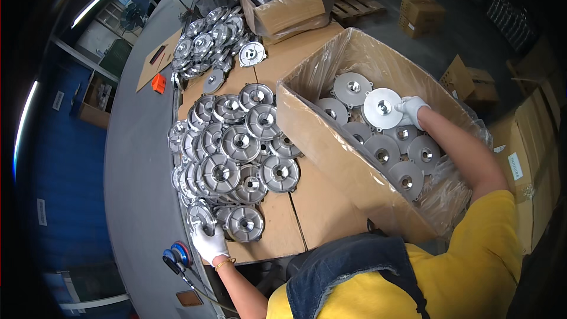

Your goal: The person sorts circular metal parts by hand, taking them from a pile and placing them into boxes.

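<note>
My right hand (409,110), in a white glove, pinches the edge of a round metal cover (375,116) with a hole in its middle. This cover is inside a plastic-lined cardboard box (342,152), over other covers lying flat side up. At the near end of a pile, my gloved left hand (210,244) has its fingers closed on the rim of another ribbed metal cover (202,215), which stands tilted. Beside that hand lies one more ribbed cover (244,223). The pile of covers (238,143) spreads over the cardboard-topped table, left of the box.
A blue round sander (181,253) with a hose lies at the table's near left. Farther off, a co-worker in yellow sleeves reaches into another carton (292,12), near a second heap of covers (207,41). An orange object (158,83) sits at the left edge.
</note>
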`<action>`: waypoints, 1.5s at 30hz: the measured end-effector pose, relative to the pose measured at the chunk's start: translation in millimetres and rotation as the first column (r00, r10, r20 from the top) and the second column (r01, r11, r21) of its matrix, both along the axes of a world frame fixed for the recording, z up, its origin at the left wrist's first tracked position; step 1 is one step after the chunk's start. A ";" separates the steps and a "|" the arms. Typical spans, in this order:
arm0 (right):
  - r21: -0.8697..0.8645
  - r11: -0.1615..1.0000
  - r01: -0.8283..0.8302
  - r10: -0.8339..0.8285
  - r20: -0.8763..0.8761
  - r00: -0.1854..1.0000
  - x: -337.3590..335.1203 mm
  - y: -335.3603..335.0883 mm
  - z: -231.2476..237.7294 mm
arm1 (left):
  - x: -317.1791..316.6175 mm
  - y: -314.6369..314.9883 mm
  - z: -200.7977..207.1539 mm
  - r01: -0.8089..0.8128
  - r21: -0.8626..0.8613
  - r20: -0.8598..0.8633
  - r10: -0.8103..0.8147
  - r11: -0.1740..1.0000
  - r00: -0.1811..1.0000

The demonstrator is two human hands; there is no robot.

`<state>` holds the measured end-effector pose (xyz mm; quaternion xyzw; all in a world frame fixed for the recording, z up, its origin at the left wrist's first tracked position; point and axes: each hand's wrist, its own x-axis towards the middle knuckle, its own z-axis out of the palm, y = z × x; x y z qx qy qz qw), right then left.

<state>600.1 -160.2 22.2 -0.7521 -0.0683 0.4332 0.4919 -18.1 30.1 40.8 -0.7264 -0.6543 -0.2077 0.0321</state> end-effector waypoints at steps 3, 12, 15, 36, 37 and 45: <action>-0.216 0.975 -0.042 0.118 0.350 0.929 17.6 -1.3 -34.4 | 3.3 -0.2 4.9 0.003 0.099 -0.020 -0.001 0.995 1.000; -0.429 0.895 -0.121 0.443 0.824 0.354 -28.2 23.4 68.1 | 10.5 -56.4 57.6 0.251 -0.129 0.983 0.091 0.959 0.160; 0.119 0.896 -0.429 0.195 0.762 0.617 -17.5 28.6 65.6 | 42.6 -75.5 73.5 0.462 -0.080 0.954 0.202 0.884 -0.220; 0.439 0.668 -0.601 0.585 0.189 0.788 -200.2 31.5 184.2 | 67.7 -74.5 49.4 0.442 -0.013 0.331 -0.413 0.897 0.848; 0.494 0.673 -0.550 0.458 0.305 0.835 -182.5 29.6 183.3 | 56.0 -68.6 33.6 0.380 -0.065 0.193 -0.362 0.923 0.912; -0.313 0.914 -0.259 0.333 0.942 0.036 -84.3 -18.3 117.3 | 44.4 -63.1 0.8 0.243 -0.151 -0.107 -0.260 0.958 0.960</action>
